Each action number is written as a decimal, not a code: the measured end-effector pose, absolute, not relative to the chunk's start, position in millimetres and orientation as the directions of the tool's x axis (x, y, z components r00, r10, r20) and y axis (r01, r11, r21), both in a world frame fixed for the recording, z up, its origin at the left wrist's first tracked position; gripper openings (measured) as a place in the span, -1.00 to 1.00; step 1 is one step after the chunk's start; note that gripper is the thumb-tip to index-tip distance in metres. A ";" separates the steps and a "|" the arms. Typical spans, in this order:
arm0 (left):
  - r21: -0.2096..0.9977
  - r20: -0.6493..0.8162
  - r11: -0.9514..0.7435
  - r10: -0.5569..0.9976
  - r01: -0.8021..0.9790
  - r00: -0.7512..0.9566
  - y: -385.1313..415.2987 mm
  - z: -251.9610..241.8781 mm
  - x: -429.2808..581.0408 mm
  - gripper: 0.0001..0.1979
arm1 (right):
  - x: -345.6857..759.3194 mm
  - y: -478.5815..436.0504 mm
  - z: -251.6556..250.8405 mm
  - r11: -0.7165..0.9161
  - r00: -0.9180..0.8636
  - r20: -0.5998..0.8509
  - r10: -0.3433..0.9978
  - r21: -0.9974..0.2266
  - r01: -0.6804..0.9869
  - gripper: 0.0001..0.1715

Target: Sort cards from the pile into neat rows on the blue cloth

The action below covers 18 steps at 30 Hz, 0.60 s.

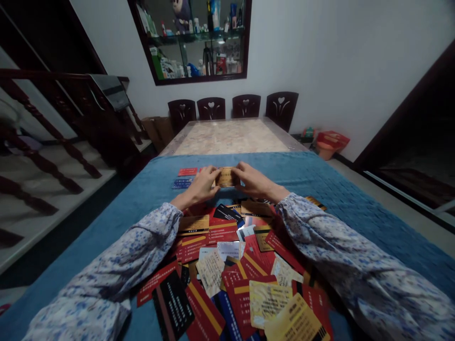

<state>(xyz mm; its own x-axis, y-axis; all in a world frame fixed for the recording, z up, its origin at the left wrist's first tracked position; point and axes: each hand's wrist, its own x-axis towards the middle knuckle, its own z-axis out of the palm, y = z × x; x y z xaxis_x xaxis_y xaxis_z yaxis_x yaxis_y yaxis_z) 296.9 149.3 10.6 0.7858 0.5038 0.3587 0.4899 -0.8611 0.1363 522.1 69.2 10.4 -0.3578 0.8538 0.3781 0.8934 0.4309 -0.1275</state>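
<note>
Both hands are working at mid-desk, past the far side of the pile. The left hand (201, 185) and right hand (254, 182) are each pinching one short end of a single gold plastic card (226, 177), fingers pressed together on it, thumbs toward the person. The gold plastic card is hovering just above the quilted blue cloth (337, 189) covering the near half of the desk (231, 137); whether it is touching the cloth cannot be told.

Done so far, as a judgement: very little. A small red card (187, 171) and a dark blue card (182, 183) are lying flat and apart on the cloth, just left of the left hand, toward the desk's left edge. A second red one may be sitting behind the left hand's fingers, mostly hidden.

Left: nearly everything. A big mixed heap of red, gold, black, white and blue cards (234, 265) is sitting between the forearms at the near edge, overlapping, some face down.

The far half of the desk is showing bare marble, with four dark wooden chairs (245, 105) lining the far edge.
</note>
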 end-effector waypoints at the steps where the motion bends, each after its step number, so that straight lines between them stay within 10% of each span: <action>1: 0.105 0.332 -0.859 0.505 0.501 0.797 151.9 15.1 298.6 -0.51 | 523.5 71.2 14.5 0.422 -0.355 0.364 0.861 -0.121 0.899 -0.69; 18: -0.086 0.112 -0.890 0.437 0.447 0.892 215.2 34.2 329.6 -0.74 | 545.4 127.3 30.2 0.369 -0.353 0.181 0.918 -0.065 0.927 -0.81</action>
